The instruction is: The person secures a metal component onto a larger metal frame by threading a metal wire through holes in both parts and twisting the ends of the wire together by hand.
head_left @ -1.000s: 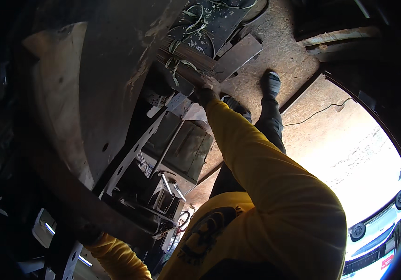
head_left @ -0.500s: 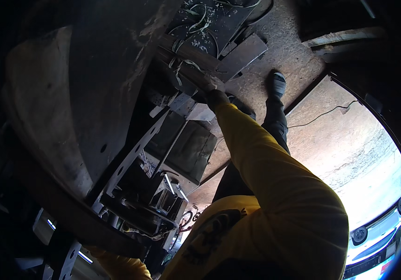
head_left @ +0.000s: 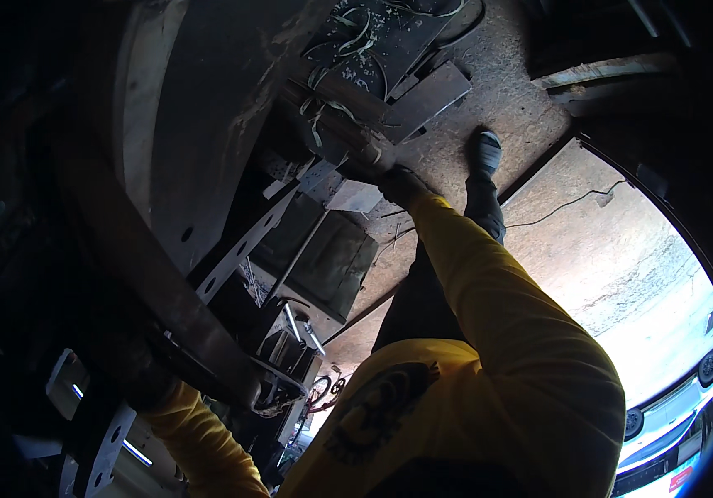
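My right arm, in a yellow sleeve, reaches up to the middle of the view. At its end my right hand [head_left: 405,184] is dark and in shadow, close by the end of a brown beam [head_left: 356,139] tied with pale strips. Its fingers are hidden, so whether it touches the beam cannot be told. In the lower left my left hand [head_left: 142,380] sits in deep shadow beside a thick, dark curved bar [head_left: 170,290]. Those fingers do not show either. A large, dark, worn panel [head_left: 215,108] rises above the bar.
A perforated metal rail [head_left: 249,236] runs beneath the panel. Near my right hand lie a flat metal plate [head_left: 355,197], a dark green sheet [head_left: 315,257] and a dark board [head_left: 427,100]. A cable [head_left: 568,209] crosses the floor. A white car [head_left: 672,423] stands outside.
My right hand has drawn back from the beam's end, down and to the right. The curved bar has shifted right, and more of my left forearm shows.
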A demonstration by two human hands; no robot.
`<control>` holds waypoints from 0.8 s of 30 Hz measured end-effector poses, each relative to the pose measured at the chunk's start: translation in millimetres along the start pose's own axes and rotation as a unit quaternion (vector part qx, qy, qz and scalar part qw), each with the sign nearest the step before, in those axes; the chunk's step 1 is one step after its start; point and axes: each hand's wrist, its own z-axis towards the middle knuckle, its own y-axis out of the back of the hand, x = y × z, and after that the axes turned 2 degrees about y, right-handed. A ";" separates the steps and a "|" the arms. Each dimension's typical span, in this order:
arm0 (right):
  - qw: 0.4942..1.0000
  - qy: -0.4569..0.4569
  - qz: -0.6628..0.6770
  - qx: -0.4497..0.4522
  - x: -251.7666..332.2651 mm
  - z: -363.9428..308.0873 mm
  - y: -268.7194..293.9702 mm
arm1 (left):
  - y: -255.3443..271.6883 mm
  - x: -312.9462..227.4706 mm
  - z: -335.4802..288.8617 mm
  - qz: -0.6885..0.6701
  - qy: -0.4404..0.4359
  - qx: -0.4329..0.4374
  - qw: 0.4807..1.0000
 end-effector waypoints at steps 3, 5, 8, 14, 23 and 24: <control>0.999 -0.014 0.038 -0.021 6.3 17.6 -2.0 | -1.7 -1.1 0.2 -0.002 -0.002 0.000 1.000; 0.998 -0.013 0.052 -0.022 11.8 24.0 -5.1 | -2.0 0.6 2.4 -0.003 0.000 -0.007 1.000; 0.998 -0.008 0.053 -0.020 13.3 19.3 -7.3 | -2.1 0.0 2.5 -0.003 0.004 -0.013 1.000; 0.995 0.095 0.001 -0.008 2.8 -41.6 32.7 | 1.3 -8.6 8.8 -0.012 0.001 -0.037 0.999; 0.943 0.196 -0.244 0.114 50.5 -226.7 182.9 | 5.5 -22.3 14.4 -0.042 0.036 -0.099 0.993; 0.955 0.184 -0.217 0.089 65.3 -243.0 202.7 | 3.7 -23.5 15.6 -0.046 0.045 -0.105 0.992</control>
